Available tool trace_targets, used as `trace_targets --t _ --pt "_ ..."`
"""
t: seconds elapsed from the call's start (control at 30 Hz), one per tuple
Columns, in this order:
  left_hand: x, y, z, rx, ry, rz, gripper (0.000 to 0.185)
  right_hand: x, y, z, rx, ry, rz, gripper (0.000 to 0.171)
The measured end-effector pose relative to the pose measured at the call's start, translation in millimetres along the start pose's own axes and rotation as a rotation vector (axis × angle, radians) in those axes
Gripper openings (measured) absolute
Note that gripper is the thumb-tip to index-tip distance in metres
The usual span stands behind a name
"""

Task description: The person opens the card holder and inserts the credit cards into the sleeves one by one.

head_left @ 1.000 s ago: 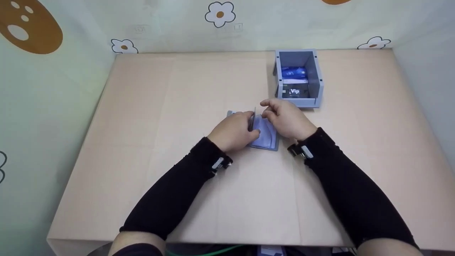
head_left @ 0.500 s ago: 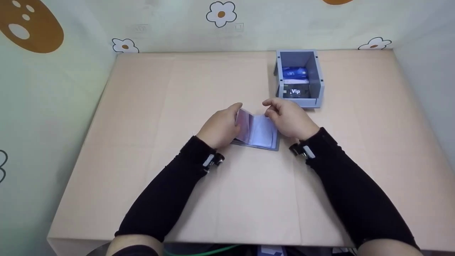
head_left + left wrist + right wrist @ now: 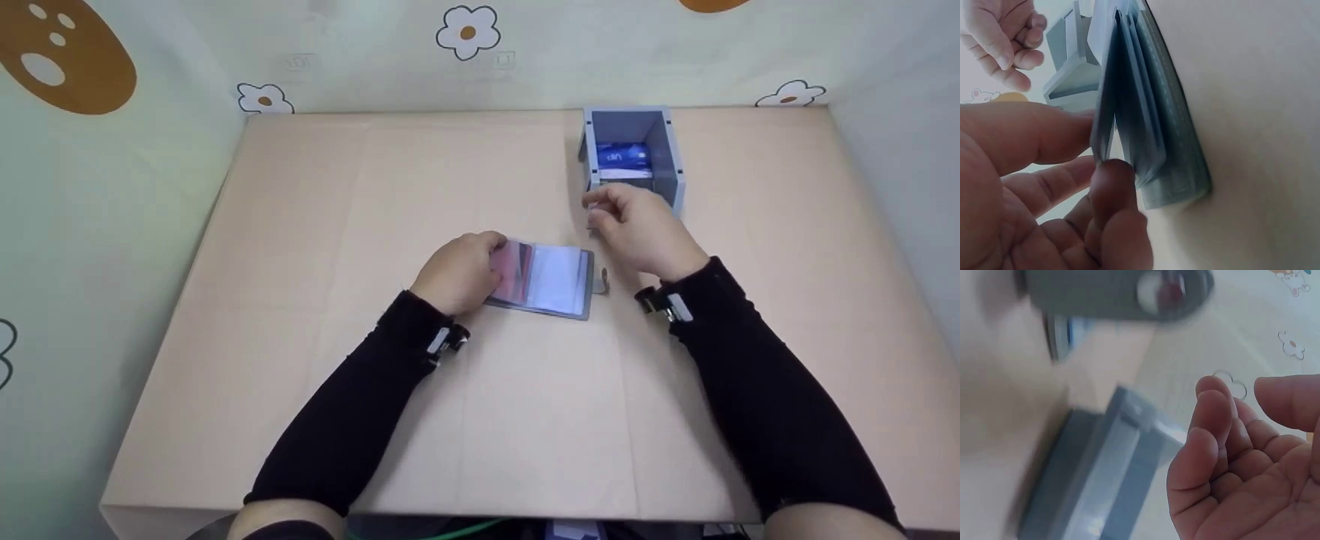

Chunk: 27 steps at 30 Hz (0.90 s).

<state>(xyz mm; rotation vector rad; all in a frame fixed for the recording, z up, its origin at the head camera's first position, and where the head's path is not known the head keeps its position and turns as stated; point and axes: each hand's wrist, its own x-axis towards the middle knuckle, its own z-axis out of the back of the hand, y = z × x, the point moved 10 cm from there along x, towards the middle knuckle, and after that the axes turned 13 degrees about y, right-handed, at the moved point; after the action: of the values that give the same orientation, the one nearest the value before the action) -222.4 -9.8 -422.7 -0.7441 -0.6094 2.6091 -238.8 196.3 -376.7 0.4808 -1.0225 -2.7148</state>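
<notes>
On the tabletop (image 3: 300,225), seen from the head camera, the card holder (image 3: 551,279) lies open, its left pages pinned back by the left hand (image 3: 459,271). The right hand (image 3: 641,225) hovers at the front of the grey bin (image 3: 670,146), where a blue card (image 3: 622,156) shows.

At the left wrist, thumb and fingers (image 3: 1114,185) pinch the fanned sleeves.

At the right wrist, the right grip is loose and empty, fingers (image 3: 1207,433) relaxed. I judge this the card-fetching step; the next move calls for a thin-edged pinch inside the bin.
</notes>
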Motion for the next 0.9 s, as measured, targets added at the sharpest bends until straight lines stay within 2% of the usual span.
trace_targets --t 0.2,0.37,0.6,0.77,0.9 --pt "-1.8 5.2 -1.4 0.037 -0.002 0.027 0.05 3.1 -5.8 39.4 -0.115 -0.044 -0.065 0.035" --pt "-1.1 5.7 -3.6 0.075 0.0 0.029 0.048 19.2 -12.6 57.0 -0.272 0.013 -0.124 0.043" --pt "-1.0 4.7 -3.6 0.06 -0.006 0.028 0.046 49.9 -26.7 46.3 -0.538 0.145 -0.145 0.049" --pt "-1.3 5.2 -3.9 0.046 -0.01 0.026 0.047 61.3 -34.3 40.7 -0.62 0.171 -0.161 0.053" --pt "-2.0 6.3 -2.8 0.05 -0.02 0.029 0.049 66.3 -32.9 36.6 -0.677 0.169 -0.151 0.044"
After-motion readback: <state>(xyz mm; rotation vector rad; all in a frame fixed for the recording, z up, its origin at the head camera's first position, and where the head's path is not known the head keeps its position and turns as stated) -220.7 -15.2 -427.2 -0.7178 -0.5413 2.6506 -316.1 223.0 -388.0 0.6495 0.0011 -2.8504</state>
